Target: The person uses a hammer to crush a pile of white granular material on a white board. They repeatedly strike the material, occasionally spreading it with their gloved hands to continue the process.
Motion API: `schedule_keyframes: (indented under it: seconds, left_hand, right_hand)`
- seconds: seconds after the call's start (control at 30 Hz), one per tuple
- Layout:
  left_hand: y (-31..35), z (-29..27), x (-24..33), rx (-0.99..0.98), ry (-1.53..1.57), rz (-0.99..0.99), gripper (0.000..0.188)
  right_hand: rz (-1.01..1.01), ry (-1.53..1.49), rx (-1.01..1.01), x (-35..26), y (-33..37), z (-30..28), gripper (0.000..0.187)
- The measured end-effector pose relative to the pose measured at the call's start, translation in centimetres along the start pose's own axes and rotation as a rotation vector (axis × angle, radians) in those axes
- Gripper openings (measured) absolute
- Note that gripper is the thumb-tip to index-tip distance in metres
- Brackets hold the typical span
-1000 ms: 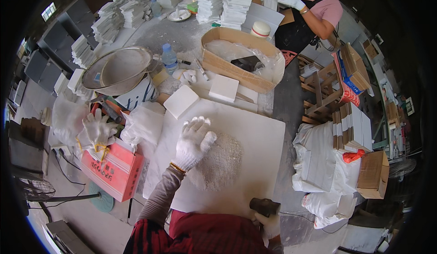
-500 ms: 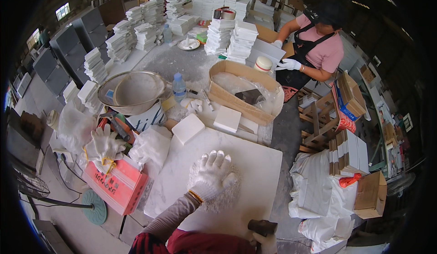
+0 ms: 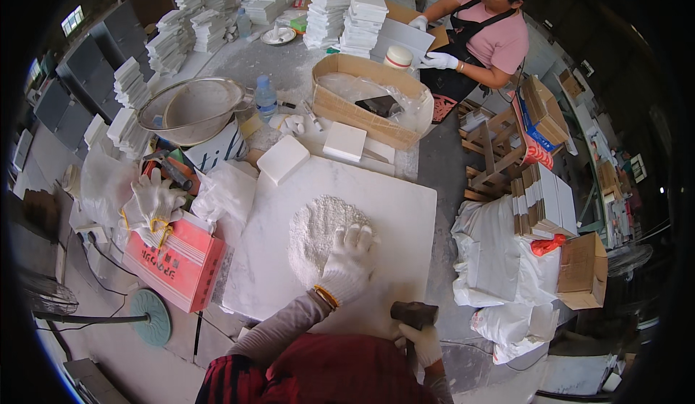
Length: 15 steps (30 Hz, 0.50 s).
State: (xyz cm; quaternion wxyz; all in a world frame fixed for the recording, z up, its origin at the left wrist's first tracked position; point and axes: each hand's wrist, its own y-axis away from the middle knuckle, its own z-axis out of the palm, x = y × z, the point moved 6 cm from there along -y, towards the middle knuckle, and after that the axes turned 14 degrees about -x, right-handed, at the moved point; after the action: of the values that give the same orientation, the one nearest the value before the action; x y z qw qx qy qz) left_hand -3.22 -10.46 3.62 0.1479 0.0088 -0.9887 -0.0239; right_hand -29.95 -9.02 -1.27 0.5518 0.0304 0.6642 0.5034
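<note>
A round pile of white granules point(image 3: 310, 239) lies on a pale marble slab point(image 3: 398, 208) in front of me. On the pile's right edge rests my left hand point(image 3: 347, 263), in a white knitted glove, its fingers slightly bent and holding nothing. My right hand point(image 3: 422, 344), also gloved, is closed around the handle of a hammer point(image 3: 414, 313) by the slab's near right corner. The hammer's dark, blocky head is raised above the grip, and most of the handle is hidden by the hand.
Square white blocks point(image 3: 283, 159) sit at the slab's far edge, before an open cardboard box point(image 3: 373, 125). To the left are a sieve point(image 3: 192, 107), spare gloves point(image 3: 153, 201) and a red carton point(image 3: 177, 259). Across the table, a person in pink point(image 3: 492, 38) handles a flat board.
My left hand has slid right and nearer, from the middle of the pile to its edge, uncovering the granules. The right hand and hammer show more fully; the whole view has shifted.
</note>
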Motion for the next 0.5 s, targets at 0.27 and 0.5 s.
schedule_keyframes:
  seconds: [0.27,0.5]
  left_hand:
    - [-2.8,5.3,3.9,-0.074,-0.270,0.197,0.054]
    - [1.7,1.1,-1.6,-0.005,-0.094,0.110,0.064]
  right_hand:
    - [-0.053,0.018,0.079,0.2,0.1,1.0,0.021]
    - [-0.098,0.173,0.108,-4.1,-0.1,3.6,0.020]
